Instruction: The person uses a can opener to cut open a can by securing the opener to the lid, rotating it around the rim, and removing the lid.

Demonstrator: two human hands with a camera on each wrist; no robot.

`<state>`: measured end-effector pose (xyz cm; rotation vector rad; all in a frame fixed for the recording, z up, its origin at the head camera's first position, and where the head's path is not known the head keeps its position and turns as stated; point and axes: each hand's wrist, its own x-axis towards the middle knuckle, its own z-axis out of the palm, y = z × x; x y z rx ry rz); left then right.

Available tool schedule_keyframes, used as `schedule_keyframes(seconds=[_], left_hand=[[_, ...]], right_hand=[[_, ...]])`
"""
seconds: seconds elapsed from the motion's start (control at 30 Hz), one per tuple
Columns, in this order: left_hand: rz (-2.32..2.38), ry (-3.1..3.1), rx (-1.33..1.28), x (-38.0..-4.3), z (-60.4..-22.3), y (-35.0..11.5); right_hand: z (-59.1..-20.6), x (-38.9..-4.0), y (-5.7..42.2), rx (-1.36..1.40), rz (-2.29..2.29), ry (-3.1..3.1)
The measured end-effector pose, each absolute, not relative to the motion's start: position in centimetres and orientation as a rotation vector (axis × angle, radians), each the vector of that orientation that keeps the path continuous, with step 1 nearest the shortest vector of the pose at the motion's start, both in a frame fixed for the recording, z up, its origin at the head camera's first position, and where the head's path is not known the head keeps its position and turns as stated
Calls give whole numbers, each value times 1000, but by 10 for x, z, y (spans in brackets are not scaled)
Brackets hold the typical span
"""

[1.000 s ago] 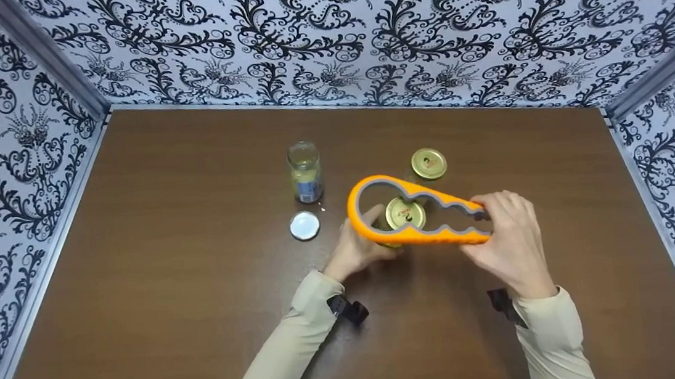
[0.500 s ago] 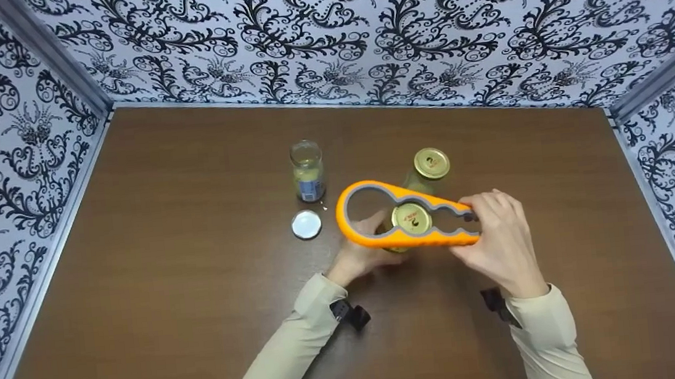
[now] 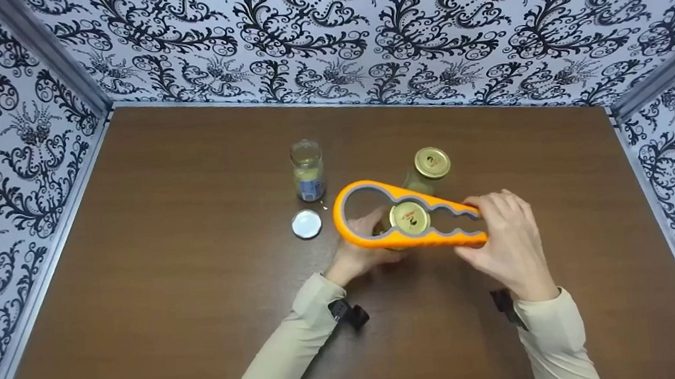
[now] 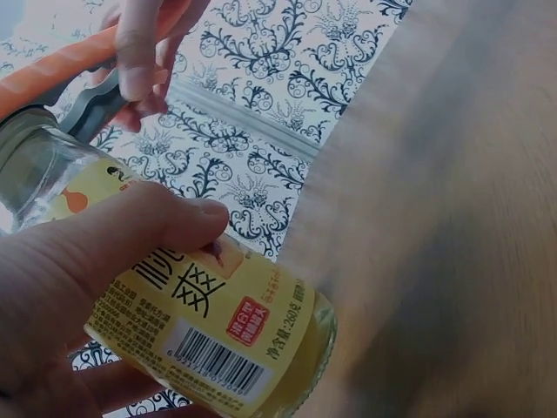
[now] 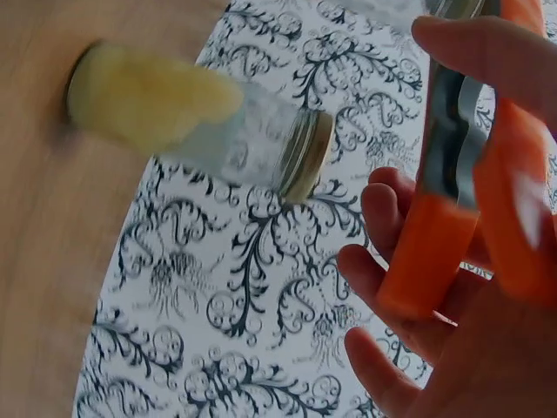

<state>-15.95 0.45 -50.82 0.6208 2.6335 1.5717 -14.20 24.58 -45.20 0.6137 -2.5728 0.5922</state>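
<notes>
Left hand [image 3: 359, 254] fingers curled round yellow-labelled jar [image 4: 209, 305], right hand [image 3: 509, 244] gripping orange opener [image 3: 429, 240] by its handle ends, gold lid [image 3: 409, 217] between opener arms, jar nearer right edge of table [image 3: 192, 228] than left

Opener [image 3: 435, 239]: smooth orange plastic, slight sheen; grey lining [image 5: 444, 131] rubbery-looking. Gold lid [image 3: 409, 218] seen between its arms: shiny metal. Held jar [image 4: 61, 161] under opener: clear smooth glass, yellow label [image 4: 157, 322] printed (paper or film, can't tell). Left of opener: open jar [image 3: 308, 174], glass; white disc [image 3: 306, 224], smooth. All around opener: tabletop [image 3: 198, 289], smooth wood-look, faint sheen. Below opener: sleeves [image 3: 290, 342], matt cloth.
</notes>
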Motion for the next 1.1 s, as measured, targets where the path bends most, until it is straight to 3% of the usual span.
schedule_keyframes(seconds=[1.1], left_hand=[[1329, 2624, 658, -161, -508, -5]], right_hand=[[-451, -145, 244, 717, 603, -2396]])
